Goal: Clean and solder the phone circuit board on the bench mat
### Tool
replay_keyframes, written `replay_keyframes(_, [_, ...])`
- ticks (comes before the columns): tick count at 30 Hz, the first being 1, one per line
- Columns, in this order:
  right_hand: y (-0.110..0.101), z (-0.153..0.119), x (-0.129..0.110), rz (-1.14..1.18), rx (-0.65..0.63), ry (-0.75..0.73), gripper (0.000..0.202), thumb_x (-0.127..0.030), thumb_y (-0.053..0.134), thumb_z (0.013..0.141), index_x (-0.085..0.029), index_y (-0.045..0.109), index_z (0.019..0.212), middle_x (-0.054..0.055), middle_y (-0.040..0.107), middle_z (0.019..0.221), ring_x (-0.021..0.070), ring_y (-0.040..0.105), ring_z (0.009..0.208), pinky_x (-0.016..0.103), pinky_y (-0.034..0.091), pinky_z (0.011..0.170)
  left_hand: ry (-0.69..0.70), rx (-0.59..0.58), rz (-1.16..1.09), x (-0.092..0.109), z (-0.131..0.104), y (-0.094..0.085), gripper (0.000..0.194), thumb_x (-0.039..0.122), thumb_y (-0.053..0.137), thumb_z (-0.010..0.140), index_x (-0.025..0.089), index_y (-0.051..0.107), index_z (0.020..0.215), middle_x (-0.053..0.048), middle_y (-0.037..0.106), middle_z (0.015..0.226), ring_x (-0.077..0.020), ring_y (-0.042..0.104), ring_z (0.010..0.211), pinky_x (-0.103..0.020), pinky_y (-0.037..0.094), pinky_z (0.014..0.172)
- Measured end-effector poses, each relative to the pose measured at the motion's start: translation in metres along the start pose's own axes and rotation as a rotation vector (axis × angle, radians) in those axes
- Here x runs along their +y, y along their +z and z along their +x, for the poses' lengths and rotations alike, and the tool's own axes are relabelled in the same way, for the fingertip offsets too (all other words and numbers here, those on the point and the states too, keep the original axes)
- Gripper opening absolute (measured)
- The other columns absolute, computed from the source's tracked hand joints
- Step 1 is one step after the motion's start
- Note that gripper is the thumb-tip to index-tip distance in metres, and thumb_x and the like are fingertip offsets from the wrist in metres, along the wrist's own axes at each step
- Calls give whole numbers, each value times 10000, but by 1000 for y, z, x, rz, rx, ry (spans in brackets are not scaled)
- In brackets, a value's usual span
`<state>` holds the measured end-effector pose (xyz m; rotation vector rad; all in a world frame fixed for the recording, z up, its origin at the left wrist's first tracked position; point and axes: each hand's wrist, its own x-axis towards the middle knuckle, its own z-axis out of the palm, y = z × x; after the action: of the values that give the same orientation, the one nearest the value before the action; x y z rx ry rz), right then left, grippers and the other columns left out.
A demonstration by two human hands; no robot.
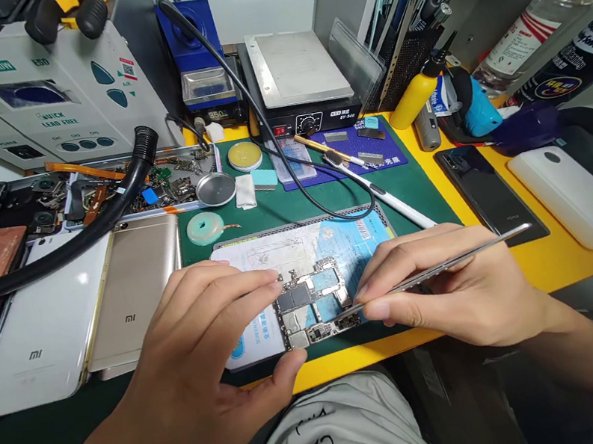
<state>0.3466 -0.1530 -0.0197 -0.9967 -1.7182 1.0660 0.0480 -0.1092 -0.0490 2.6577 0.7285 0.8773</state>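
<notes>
A phone circuit board (pixel 298 297) with cut-out windows lies over a white and blue printed packet (pixel 243 261) on the green mat. My left hand (pixel 211 357) spans the board's left side, fingertips at its upper left corner and thumb at its lower left corner. Pinched in my right hand (pixel 444 288) is a thin pair of metal tweezers (pixel 451 264). The tweezers' tip meets the lower part of the board, near its small dark parts. Whether the tip grips anything is too small to tell.
A black cable (pixel 253 100) loops above the packet. A white soldering iron (pixel 392 202) lies behind my right hand. Phones (pixel 30 327) lie at left, below a thick black hose (pixel 103 220). A hot plate (pixel 298 66) stands behind; a black phone (pixel 486 182) lies right.
</notes>
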Motion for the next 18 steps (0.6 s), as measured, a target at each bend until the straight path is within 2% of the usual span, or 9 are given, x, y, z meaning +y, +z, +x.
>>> replay_keyframes(6, [1,0,-1,13,-4,-12,82,-50,908,918,-126,899,947,73,882,868,161,821,750,237,651,688,-4,-7,-2,-1,0,0,425,247,769,996,174,625,1389,-126,773,1315,-295,645,1263,-496,515,1155])
replay_keyframes(18, [1,0,-1,22,-20,-35,58,-37,908,921,-84,891,951,107,880,872,166,828,767,238,660,720,3,-10,-3,0,0,0,419,239,775,998,153,628,1381,-134,773,1307,-292,640,1259,-497,514,1166])
